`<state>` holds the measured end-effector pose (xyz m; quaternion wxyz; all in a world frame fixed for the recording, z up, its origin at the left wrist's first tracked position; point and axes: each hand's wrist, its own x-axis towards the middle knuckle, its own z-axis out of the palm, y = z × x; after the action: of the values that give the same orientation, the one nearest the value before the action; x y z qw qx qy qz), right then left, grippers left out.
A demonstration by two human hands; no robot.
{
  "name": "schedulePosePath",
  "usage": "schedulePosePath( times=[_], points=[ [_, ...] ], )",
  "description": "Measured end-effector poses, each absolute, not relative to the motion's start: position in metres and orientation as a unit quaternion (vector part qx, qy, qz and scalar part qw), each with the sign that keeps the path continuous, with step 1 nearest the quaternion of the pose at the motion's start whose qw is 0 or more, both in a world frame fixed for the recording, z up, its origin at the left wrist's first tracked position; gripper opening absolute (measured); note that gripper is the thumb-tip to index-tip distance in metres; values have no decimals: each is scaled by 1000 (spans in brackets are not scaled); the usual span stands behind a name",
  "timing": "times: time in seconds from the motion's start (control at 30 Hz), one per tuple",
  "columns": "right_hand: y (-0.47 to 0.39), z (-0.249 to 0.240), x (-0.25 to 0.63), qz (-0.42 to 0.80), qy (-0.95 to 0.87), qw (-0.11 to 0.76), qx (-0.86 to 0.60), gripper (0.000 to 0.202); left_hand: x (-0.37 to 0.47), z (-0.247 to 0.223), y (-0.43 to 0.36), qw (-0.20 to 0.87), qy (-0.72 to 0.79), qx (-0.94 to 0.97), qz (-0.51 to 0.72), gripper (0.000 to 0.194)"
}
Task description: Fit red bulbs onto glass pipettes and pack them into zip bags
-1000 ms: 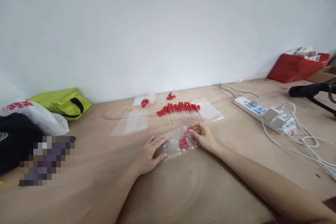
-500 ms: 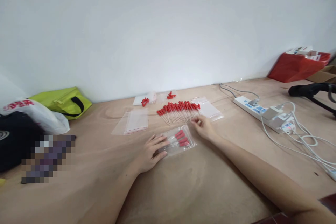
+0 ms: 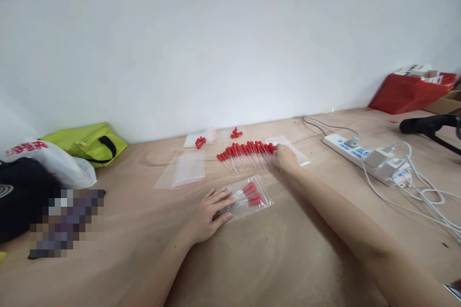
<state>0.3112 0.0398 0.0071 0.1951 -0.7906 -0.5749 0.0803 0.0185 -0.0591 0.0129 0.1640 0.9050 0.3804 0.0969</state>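
A row of droppers [image 3: 248, 148] with red bulbs and thin pale stems lies side by side on the table, bulbs toward the wall. My right hand [image 3: 287, 158] is at the right end of this row, fingers curled in by the last red bulbs; what they pinch is hidden. Nearer to me is a clear zip bag [image 3: 264, 196] holding several red-bulbed droppers [image 3: 252, 194]. My left hand [image 3: 212, 213] lies flat over the left end of this bag, fingers spread and pressing on it.
Flat clear bags [image 3: 189, 169] lie left of the row, and another clear bag [image 3: 300, 157] lies behind my right hand. Small piles of loose red bulbs [image 3: 200, 142] rest near the wall. A white power strip [image 3: 355, 156] with cables stands right; a green bag [image 3: 86, 144] is left.
My right hand has moved forward and to the right, from the stem ends to the red bulbs at the row's right end. My left hand stays on the bag.
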Motion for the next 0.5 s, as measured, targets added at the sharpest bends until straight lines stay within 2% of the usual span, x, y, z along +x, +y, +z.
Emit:
schedulePosePath(
  times=[0.07,0.17,0.3,0.4,0.5],
  points=[
    [38,8,312,82,-580,243,-773,29,18,13,-59,162,378,906,98,37],
    [30,7,315,105,-584,369,-715,42,17,11,-59,158,374,908,98,37],
    [3,-1,311,242,-534,520,-622,56,17,10,-58,154,373,910,97,36],
    [-21,-10,302,346,-457,586,-574,63,17,11,-58,151,369,912,98,32],
    [-35,-14,292,379,-419,621,-543,65,19,13,-58,150,368,913,96,31]
  ],
)
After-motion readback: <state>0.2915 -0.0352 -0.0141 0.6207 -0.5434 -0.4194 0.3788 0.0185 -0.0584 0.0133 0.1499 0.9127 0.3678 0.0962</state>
